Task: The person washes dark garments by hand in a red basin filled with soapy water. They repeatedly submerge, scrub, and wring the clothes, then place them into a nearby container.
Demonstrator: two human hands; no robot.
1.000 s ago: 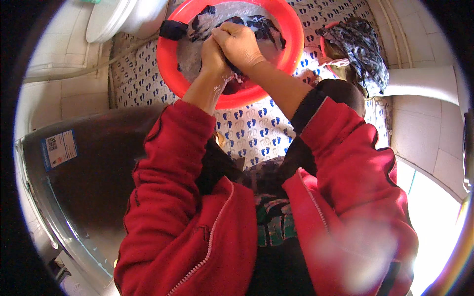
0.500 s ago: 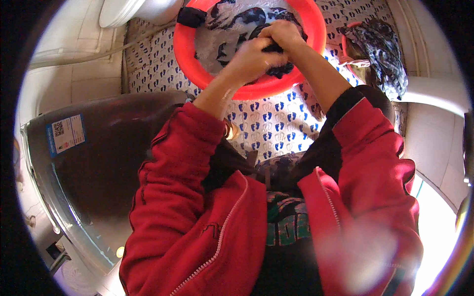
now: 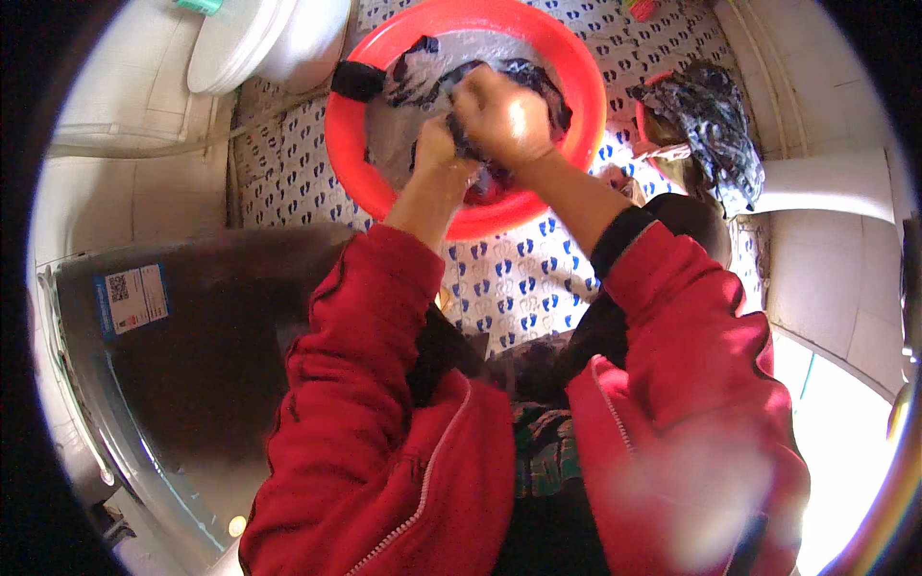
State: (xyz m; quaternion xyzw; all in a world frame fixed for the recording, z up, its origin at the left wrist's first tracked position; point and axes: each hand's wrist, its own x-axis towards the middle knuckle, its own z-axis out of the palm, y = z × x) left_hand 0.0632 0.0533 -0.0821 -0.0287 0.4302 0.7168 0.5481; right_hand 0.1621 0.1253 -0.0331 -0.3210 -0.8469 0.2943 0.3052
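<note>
A red basin on the floor holds grey, sudsy water and a dark wet garment. My right hand, slightly blurred, is closed over a bunch of this garment above the basin's middle. Just left of it and lower, my left hand grips the same garment, its fingers partly hidden behind the cloth and the right hand. A small black cloth hangs over the basin's left rim.
Right of the basin, dark patterned clothes spill over a smaller red tub. A dark, glossy appliance stands close on my left. White round containers sit at upper left, near a pale hose. Footprint-patterned flooring lies below.
My right hand has shifted over the left and turned, and the left has moved lower and to the left. The basin sits slightly lower and further left in view.
</note>
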